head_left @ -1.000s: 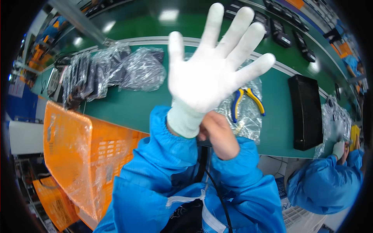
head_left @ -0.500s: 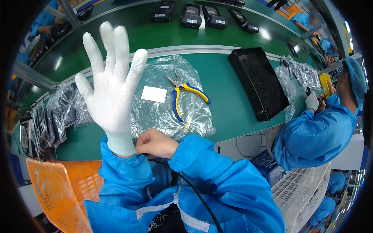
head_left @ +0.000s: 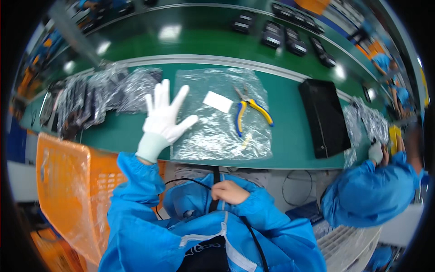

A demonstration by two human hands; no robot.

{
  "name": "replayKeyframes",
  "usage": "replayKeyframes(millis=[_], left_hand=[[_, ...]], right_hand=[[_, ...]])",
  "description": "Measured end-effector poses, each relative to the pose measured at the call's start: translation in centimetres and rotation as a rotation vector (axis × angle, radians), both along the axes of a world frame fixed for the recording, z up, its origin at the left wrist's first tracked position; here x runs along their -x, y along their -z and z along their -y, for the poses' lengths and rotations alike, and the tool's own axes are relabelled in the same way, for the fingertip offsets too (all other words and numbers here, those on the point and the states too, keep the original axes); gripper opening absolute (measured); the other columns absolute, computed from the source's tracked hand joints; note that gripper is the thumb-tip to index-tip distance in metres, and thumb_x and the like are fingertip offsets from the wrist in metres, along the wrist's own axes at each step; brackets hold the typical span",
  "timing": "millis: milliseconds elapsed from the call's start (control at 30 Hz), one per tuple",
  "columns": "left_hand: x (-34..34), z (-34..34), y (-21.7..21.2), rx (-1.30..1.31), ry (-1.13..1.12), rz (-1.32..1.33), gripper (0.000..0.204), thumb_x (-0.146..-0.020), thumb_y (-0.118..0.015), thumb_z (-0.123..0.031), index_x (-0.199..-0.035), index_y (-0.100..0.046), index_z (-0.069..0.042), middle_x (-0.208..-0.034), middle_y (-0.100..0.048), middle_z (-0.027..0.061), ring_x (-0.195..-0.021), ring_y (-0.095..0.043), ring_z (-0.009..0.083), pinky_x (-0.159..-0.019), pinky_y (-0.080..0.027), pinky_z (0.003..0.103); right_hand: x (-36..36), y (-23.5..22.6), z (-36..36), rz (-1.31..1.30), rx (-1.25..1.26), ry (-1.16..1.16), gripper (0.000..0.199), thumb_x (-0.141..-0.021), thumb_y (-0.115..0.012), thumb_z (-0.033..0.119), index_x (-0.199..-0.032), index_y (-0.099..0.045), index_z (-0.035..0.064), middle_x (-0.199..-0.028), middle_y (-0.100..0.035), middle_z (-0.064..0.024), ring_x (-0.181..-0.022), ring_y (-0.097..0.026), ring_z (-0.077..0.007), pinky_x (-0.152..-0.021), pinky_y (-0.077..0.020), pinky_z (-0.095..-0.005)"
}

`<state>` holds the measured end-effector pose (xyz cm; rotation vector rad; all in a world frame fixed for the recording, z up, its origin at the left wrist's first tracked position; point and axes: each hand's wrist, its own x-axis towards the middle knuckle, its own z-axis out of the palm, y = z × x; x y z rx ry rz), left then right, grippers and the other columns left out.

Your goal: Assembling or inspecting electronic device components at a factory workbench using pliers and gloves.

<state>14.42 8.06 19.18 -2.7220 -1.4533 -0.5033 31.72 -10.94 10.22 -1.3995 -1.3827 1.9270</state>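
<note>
My left hand [head_left: 164, 119] wears a white knit glove, with its fingers spread and nothing in them. It is raised by the table's front edge, left of a clear plastic bag [head_left: 195, 143]. Lying on the bag are pliers [head_left: 245, 105] with blue and yellow handles and a blank white card [head_left: 218, 102]. My bare right hand [head_left: 230, 192] is closed in front of my blue jacket, against a black strap [head_left: 214, 205]. A thin black cable [head_left: 188, 179] runs to its fingers; what they grip is hidden.
Bagged dark items [head_left: 97, 97] lie at the table's left. A black tray [head_left: 324, 120] stands at the right, near a co-worker in blue [head_left: 369, 195]. An orange crate [head_left: 63, 181] is at lower left. Black handheld devices [head_left: 295, 41] line the green surface beyond the rail.
My right hand has left the glove's cuff and moved down and right to my jacket front. My left hand is lower, still spread. The view has shifted, and the table things appear farther right.
</note>
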Motion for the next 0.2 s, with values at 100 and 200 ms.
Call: replayKeyframes(millis=[100,200], left_hand=[[0.6,0.2,1.5,0.066,0.044,0.035,0.072,-0.077,-0.053,-0.056,-0.136,-0.033,-0.020,-0.140,-0.015,0.0293,-0.130,-0.013,0.0460,-0.105,-0.005,0.055],[0.7,0.5,2.4,0.150,0.047,0.006,0.073,-0.077,-0.050,-0.058,-0.137,-0.031,-0.021,-0.142,-0.014,0.0258,-0.132,-0.012,0.0414,-0.105,-0.003,0.055]], right_hand=[[-2.9,6.4,0.5,0.461,-0.139,0.138,0.022,-0.076,-0.052,0.023,-0.078,-0.067,0.0073,-0.076,-0.064,-0.0127,-0.074,-0.061,-0.0308,-0.068,-0.0478,-0.0380],[-4.2,12.3,-2.0,0.628,-0.433,0.182,0.035,-0.075,-0.058,0.030,-0.105,-0.062,0.0121,-0.107,-0.060,-0.0139,-0.100,-0.055,-0.0312,-0.089,-0.0415,-0.0377]])
